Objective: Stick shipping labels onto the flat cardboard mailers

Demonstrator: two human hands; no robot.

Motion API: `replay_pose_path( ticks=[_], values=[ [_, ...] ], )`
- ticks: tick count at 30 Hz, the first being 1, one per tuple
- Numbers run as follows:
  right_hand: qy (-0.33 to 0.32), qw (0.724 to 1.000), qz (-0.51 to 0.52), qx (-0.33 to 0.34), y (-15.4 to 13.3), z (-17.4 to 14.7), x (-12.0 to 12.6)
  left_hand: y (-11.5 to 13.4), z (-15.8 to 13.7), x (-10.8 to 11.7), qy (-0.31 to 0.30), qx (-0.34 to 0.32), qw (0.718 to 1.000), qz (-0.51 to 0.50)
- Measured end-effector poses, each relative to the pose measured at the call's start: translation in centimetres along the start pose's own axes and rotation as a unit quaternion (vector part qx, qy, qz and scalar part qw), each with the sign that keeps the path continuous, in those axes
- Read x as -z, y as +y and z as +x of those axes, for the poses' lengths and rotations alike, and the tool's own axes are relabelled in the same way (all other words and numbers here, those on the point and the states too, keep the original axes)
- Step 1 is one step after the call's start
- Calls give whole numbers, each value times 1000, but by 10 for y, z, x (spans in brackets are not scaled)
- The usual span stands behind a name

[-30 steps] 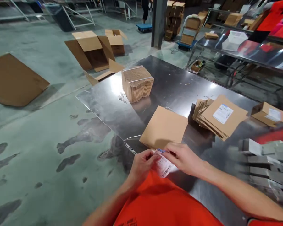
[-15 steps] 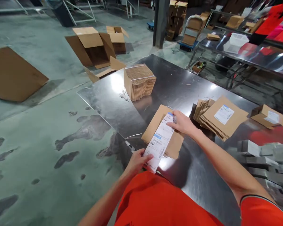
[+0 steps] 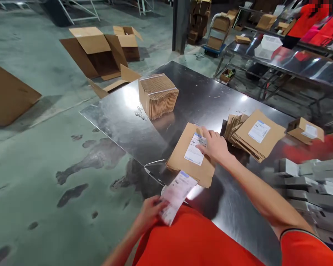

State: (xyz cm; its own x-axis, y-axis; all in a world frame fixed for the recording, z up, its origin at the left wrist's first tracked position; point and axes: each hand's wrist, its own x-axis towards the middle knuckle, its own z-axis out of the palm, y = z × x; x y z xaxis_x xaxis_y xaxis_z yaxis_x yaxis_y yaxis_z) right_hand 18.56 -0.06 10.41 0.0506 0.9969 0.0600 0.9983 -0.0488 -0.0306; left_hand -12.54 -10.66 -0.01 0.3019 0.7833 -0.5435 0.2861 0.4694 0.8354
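Note:
My left hand (image 3: pixel 149 213) is closed on the lower end of a strip of printed shipping labels (image 3: pixel 178 195), slightly blurred, near my shirt. Beyond it a flat folded cardboard box (image 3: pixel 178 152) lies on the metal table (image 3: pixel 194 92). One white shipping label (image 3: pixel 194 154) sits on that box's upper face. My right hand (image 3: pixel 216 147) rests with fingers apart on the label's upper right part and hides its edge there. To the right is a pile of flat cardboard boxes (image 3: pixel 242 144), the top one bearing a label (image 3: pixel 259 131).
A strapped bundle of flat cardboard (image 3: pixel 158 96) stands on the table's far left. A labelled carton (image 3: pixel 305 131) and stacked grey-white boxes (image 3: pixel 313 184) are at right. Open cartons (image 3: pixel 94 53) lie on the floor. A person in red (image 3: pixel 308 22) is at the back right.
My left hand has drawn the label strip down and left, away from the box. A single label now shows on the box, with my right hand spread over its upper edge.

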Motion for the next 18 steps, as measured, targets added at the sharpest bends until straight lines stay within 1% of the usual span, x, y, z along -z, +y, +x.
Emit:
replay_pose_path(
  ticks=[2,3,5,7,8,10,11,12,13,15,16,17,18],
  values=[
    [23,999,17,27,-17,-7,-10,-1,-13,19,11,-19,999,-24],
    [31,999,29,32,-27,-8,-17,3,-15,26,28,-42,998,-31],
    [41,998,44,13,-43,-6,-33,21,-9,34,71,-108,991,-32],
    [46,997,57,-15,-50,-1,-43,44,11,30,92,-174,980,-35],
    [42,996,76,-15,-48,1,-45,56,23,25,84,-199,976,-39],
    [38,992,120,-1,-34,-4,-44,75,48,12,40,-234,971,-23],
    [51,988,148,-7,-24,-11,-41,81,57,6,18,-244,970,0],
    [78,980,177,-35,-13,-22,-39,84,63,1,4,-250,968,28],
    [112,970,202,-78,-2,-36,-38,85,66,-3,-2,-254,965,58],
    [169,940,236,-179,13,-69,-40,82,64,-8,6,-260,959,115],
    [177,927,252,-214,16,-85,-44,80,61,-10,14,-261,955,140],
    [171,920,266,-232,15,-100,-49,78,56,-12,19,-262,951,163],
    [156,918,279,-235,12,-112,-53,76,52,-14,18,-261,948,179]
  ],
)
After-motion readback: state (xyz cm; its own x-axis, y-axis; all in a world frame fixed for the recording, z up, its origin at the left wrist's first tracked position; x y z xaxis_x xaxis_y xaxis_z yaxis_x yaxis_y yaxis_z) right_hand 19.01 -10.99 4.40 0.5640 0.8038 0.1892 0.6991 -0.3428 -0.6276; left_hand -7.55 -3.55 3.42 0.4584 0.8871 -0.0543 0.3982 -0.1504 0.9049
